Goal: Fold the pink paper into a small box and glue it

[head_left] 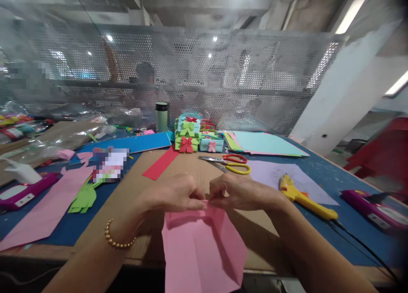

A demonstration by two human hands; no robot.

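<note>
A sheet of pink paper (191, 254) with fold creases hangs over the near edge of the cardboard, its right side bent upward. My left hand (175, 193) pinches the paper's far edge, with a gold bead bracelet (117, 240) on that wrist. Close beside it, my right hand (234, 193) pinches the same edge. Both sets of fingertips partly hide the fold between them. Just beyond my hands lie red-handled scissors (234, 158) and yellow-handled scissors (237, 169). A red paper strip (161, 163) rests on the cardboard (134, 199).
Small paper boxes with bows (187, 135) are stacked at the back beside a green bottle (161, 116). A yellow glue gun (302, 197) lies on lilac paper (306, 180) at right. Purple power strips (372, 210) sit on both sides. Coloured paper sheets (270, 143) lie behind.
</note>
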